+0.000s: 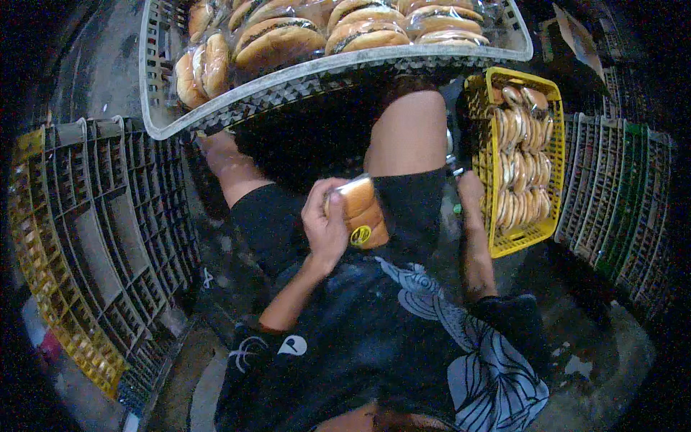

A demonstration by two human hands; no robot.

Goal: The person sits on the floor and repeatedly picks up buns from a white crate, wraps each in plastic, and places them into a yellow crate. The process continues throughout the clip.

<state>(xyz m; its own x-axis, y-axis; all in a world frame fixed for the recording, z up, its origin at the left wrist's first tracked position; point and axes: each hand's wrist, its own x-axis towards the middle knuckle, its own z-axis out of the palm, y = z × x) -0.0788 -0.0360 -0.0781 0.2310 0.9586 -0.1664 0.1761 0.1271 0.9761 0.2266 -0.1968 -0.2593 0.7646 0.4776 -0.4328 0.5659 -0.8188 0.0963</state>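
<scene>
In my left hand [325,223] is a clear-wrapped bread bun [366,216], golden brown with a round yellow sticker near its lower corner. I hold it in front of my lap, thumb across its side. Over by the yellow crate [494,237] is my right hand [471,191], its fingers closed. Something small and shiny shows at its fingertips and a bit of green below it; what it grips is too small to make out. Rows of filled buns [524,169] stand in that yellow crate.
A large pale crate [306,75] of wrapped filled buns [281,42] sits ahead, above my knees. Stacked crates [108,237] rise on my left, with more crates [612,191] at the right. A cardboard piece [578,43] is at the far right.
</scene>
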